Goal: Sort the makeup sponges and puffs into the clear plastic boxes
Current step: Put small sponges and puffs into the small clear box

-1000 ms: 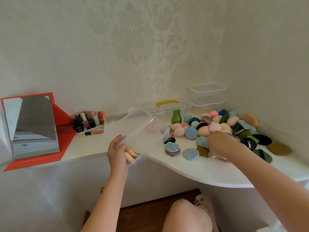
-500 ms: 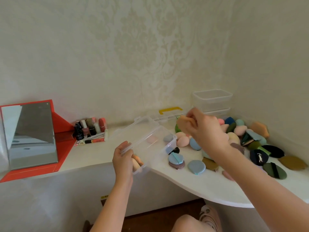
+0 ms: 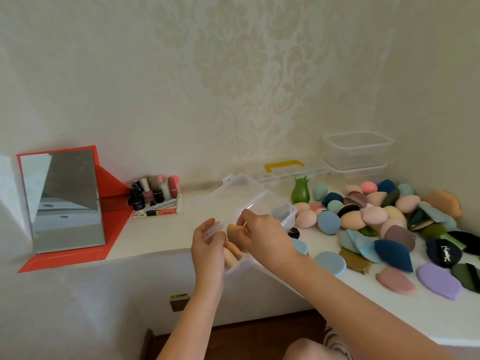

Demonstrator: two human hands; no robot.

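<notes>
My left hand (image 3: 207, 245) grips the near end of a clear plastic box (image 3: 262, 209), held tilted over the shelf's front edge with its lid open behind it. My right hand (image 3: 262, 236) reaches into the box, fingers closed on a tan sponge (image 3: 233, 233). Two or three peach sponges (image 3: 232, 253) lie inside at the low end. A large pile of makeup sponges and puffs (image 3: 376, 216) in pink, blue, green, black and purple covers the white shelf (image 3: 161, 237) to the right.
Two stacked clear boxes (image 3: 357, 154) stand at the back right corner, with a flat clear case with a yellow handle (image 3: 284, 167) next to them. A green vase-shaped thing (image 3: 300, 190), nail polish bottles (image 3: 153, 193) and a mirror on a red stand (image 3: 65, 201) sit further left.
My right hand left the pile holding a tan sponge, swung left and now reaches into the box. My left hand kept holding the tilted box.
</notes>
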